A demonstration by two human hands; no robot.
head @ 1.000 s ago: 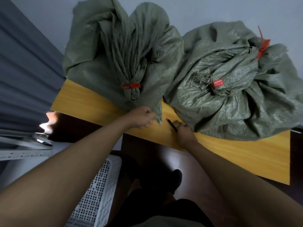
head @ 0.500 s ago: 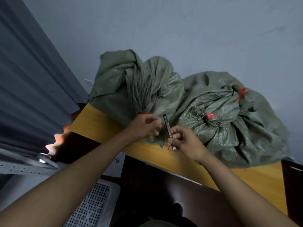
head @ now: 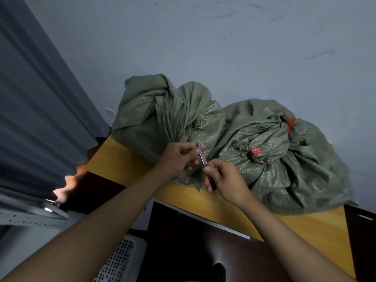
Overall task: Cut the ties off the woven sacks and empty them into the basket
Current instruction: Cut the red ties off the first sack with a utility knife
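Observation:
Two green woven sacks lie on a yellow tabletop [head: 240,208]. The left sack [head: 162,112] has its gathered neck behind my hands, so its tie is hidden. The right sack [head: 284,165] shows a red tag [head: 255,151] at its neck and an orange tie [head: 291,123] further back. My right hand [head: 225,180] grips the dark handle of a slim cutter [head: 202,157]. My left hand [head: 179,159] pinches the cutter's metal upper end. A white perforated basket [head: 120,261] stands on the floor below the table's edge.
A grey curtain [head: 36,110] hangs at the left and a pale wall [head: 223,47] rises behind the sacks. A grey metal rack [head: 30,218] juts in at the lower left. Dark floor lies under the table's front edge.
My right hand picked the cutter up off the table and raised it. My left hand left the sack's neck and now pinches the cutter's upper end. The camera tilted upward.

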